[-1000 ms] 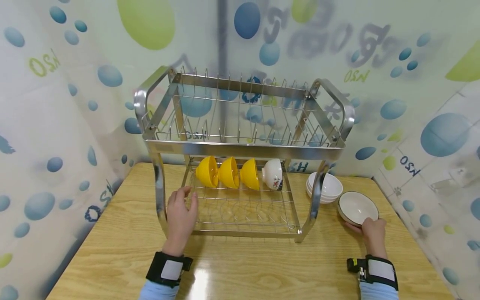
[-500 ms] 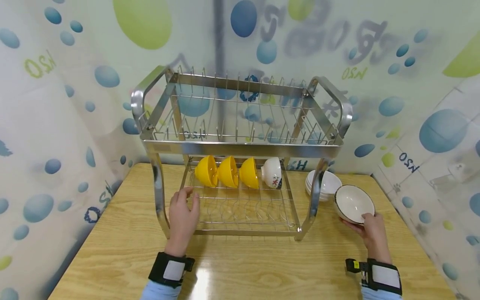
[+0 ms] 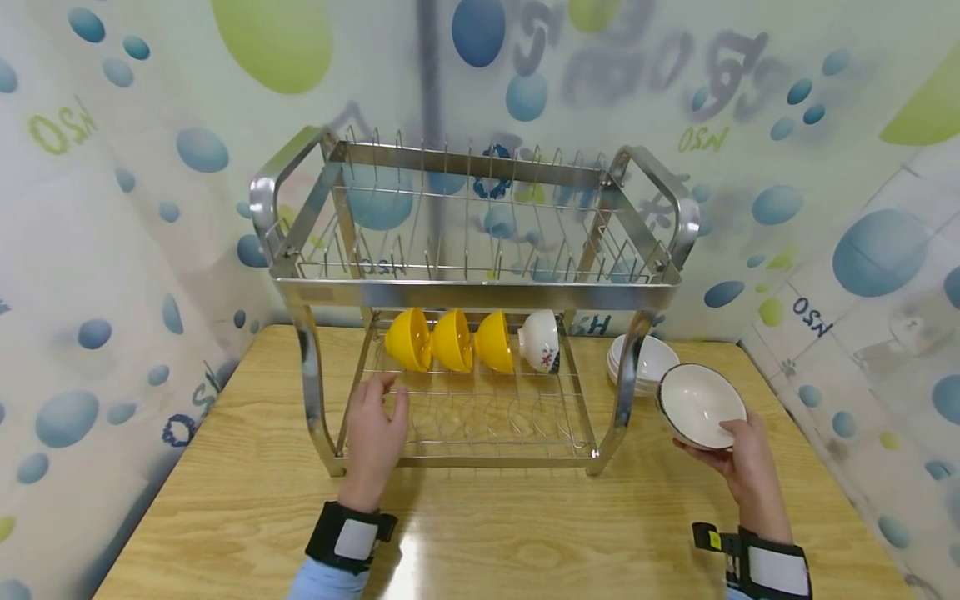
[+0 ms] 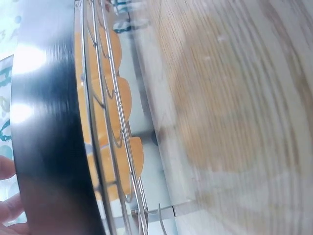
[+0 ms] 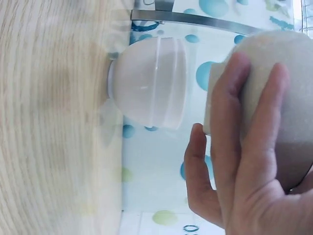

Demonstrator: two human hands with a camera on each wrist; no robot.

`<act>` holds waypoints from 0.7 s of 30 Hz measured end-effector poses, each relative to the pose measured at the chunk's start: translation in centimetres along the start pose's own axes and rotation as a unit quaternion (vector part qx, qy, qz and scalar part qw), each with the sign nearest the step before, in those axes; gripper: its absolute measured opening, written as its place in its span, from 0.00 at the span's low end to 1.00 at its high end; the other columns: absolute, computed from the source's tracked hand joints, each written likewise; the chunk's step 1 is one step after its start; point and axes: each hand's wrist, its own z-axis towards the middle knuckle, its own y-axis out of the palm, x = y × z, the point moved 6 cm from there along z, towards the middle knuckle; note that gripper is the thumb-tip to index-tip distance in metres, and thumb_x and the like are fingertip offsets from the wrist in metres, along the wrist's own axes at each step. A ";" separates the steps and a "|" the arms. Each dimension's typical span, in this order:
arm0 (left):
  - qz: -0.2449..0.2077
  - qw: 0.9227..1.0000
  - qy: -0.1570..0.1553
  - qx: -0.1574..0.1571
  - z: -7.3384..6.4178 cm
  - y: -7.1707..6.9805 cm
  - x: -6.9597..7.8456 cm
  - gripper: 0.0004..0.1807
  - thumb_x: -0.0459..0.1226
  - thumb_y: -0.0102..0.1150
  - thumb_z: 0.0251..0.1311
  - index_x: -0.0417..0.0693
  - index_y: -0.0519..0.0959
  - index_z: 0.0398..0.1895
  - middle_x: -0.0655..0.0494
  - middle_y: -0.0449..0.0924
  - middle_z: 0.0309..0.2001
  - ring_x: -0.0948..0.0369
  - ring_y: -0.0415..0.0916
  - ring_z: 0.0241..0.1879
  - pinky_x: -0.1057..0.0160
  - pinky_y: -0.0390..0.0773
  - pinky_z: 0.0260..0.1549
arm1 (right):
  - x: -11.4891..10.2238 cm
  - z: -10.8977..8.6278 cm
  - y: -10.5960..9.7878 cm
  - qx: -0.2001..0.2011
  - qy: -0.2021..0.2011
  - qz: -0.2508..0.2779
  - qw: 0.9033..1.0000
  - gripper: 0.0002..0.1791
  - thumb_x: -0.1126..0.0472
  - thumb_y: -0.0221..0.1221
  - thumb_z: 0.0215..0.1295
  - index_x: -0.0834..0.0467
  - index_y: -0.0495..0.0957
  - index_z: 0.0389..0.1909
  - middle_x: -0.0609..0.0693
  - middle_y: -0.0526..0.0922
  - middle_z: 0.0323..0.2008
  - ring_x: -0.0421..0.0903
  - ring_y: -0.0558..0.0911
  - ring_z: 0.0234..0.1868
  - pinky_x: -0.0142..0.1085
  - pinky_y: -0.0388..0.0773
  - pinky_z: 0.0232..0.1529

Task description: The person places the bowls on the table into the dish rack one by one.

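Note:
At the right of the head view, my right hand (image 3: 753, 471) holds a white bowl (image 3: 697, 404) with a dark rim. Its thumb lies over the rim and the other fingers spread under the underside, as the right wrist view shows. The bowl tilts to the left, lifted over the table. My left hand (image 3: 375, 442) hovers at the front left of the metal dish rack (image 3: 480, 294), fingers loosely bent around nothing. Three yellow bowls (image 3: 452, 342) and one white floral bowl (image 3: 538, 342) stand on edge in a row along the back of the rack's lower tier.
A stack of white bowls (image 3: 656, 362) stands on the wooden table (image 3: 540, 533), right of the rack and behind the held bowl. Wire slots (image 3: 480, 421) fill the lower tier's front. The upper tier (image 3: 465, 217) overhangs the yellow bowls. A patterned curtain (image 3: 150, 292) encloses the table.
My right hand has raised the dark-rimmed bowl and shifted it left, tipping it further. My left hand has drifted slightly right. The head view has turned a little.

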 end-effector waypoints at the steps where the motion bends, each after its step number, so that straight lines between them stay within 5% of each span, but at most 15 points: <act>1: 0.000 1.000 0.004 -0.001 0.0 0.1 0.1 0.16 0.37 0.55 0.64 0.34 0.75 0.49 0.41 0.75 0.45 0.48 0.73 0.45 0.51 0.74 0.44 | -0.1 -0.2 0.1 -0.005 -0.004 -0.008 1.000 0.34 0.62 0.25 0.70 0.56 0.22 0.73 0.69 0.44 0.68 0.42 0.85 0.28 0.36 0.83 0.34; 21: -0.008 0.999 0.040 0.019 0.0 1.5 2.4 0.13 0.36 0.58 0.61 0.35 0.77 0.45 0.41 0.76 0.42 0.46 0.74 0.42 0.52 0.74 0.40 | -2.3 -3.6 2.9 -0.049 -0.068 -0.098 0.992 0.32 0.64 0.25 0.70 0.59 0.29 0.74 0.69 0.56 0.61 0.39 0.84 0.28 0.36 0.83 0.27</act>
